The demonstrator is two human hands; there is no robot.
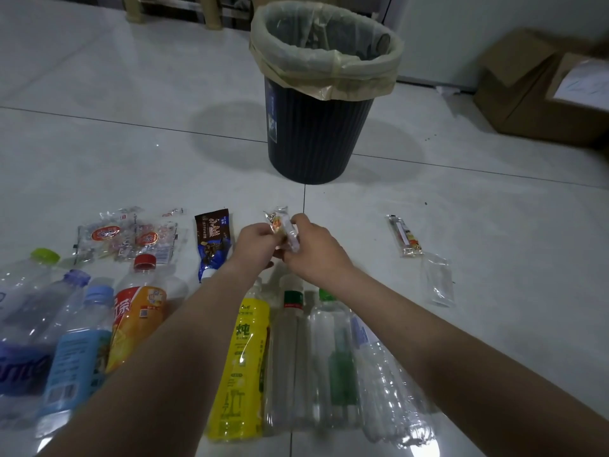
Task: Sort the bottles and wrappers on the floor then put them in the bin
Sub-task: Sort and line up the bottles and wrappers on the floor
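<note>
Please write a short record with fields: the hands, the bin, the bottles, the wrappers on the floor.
hands: left hand and right hand together pinch a small clear wrapper
container: dark lined bin, upright, beyond the hands
front row: bottles lying side by side, yellow bottle mid-row
floor wrappers: brown wrapper and red-printed wrappers left; narrow wrapper and clear pouch right

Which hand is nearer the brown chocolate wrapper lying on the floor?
Left. The left hand is just right of the brown wrapper; the right hand is farther right, both pinching a small clear wrapper.
</note>
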